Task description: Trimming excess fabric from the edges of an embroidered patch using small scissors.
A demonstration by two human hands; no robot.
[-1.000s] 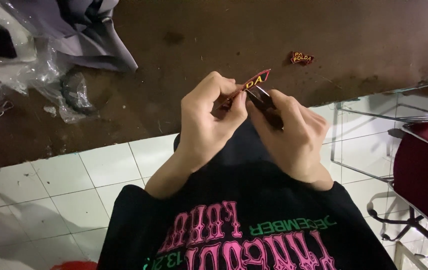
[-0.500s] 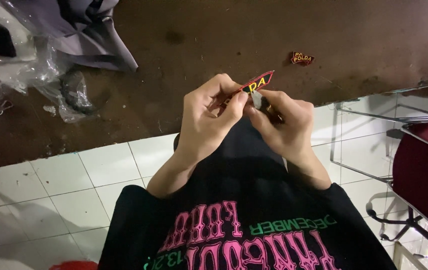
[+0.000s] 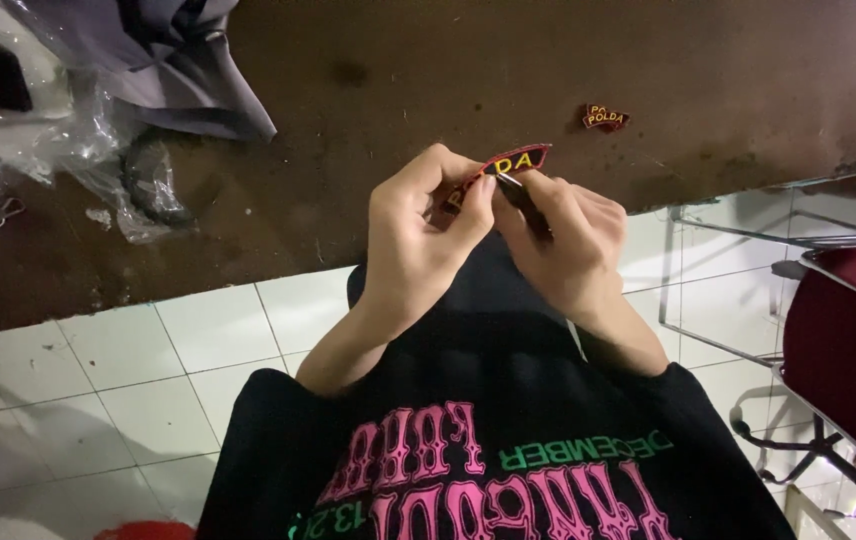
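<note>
My left hand pinches a small curved black patch with a red border and yellow letters, held up in front of my chest. My right hand grips a thin dark tool with a shiny tip, its point touching the lower edge of the patch. A second, similar patch lies on the dark brown floor mat beyond my hands.
A grey cloth and crumpled clear plastic bags lie at the upper left on the brown mat. White floor tiles run below. A red chair with a metal frame stands at the right.
My right hand has shifted slightly left and closer to the patch, bringing the tool's tip against the patch edge. The patch stays held in my left hand.
</note>
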